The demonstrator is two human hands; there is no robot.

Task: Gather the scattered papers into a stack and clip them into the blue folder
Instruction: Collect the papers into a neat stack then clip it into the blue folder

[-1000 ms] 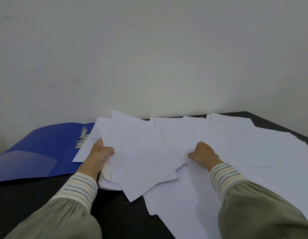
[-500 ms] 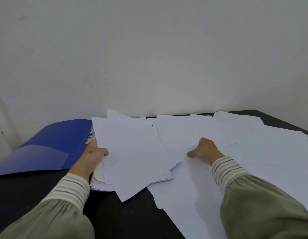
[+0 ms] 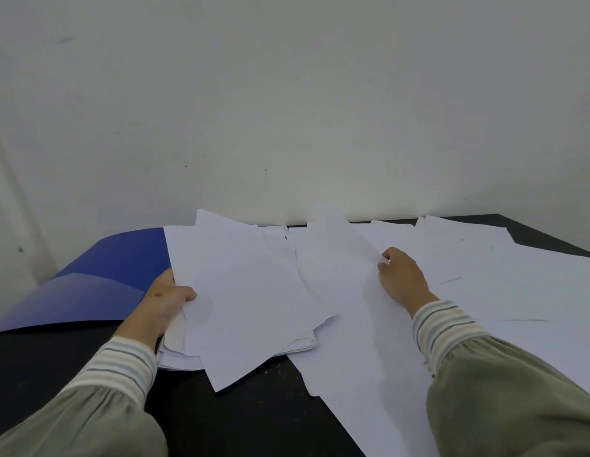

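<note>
White loose paper sheets [image 3: 501, 285] need sliding onto the left hand's [image 3: 165, 300] gripped stack [image 3: 247, 301]; right hand's [image 3: 401, 277] fingers pinch one sheet.

Nothing readable here, honestly. The white papers [image 3: 254, 291] all show blank faces, with only a couple of tiny dark specks near the far edges that are too small to make out as letters or numbers. The blue folder [image 3: 122, 258] carries no label, brand or print on the part that shows. The wall [image 3: 287, 94] behind has a few faint smudges and dots, but those are marks, not writing. The striped cuffs [image 3: 442, 324] on the sleeves have no logo or tag showing either.
</note>
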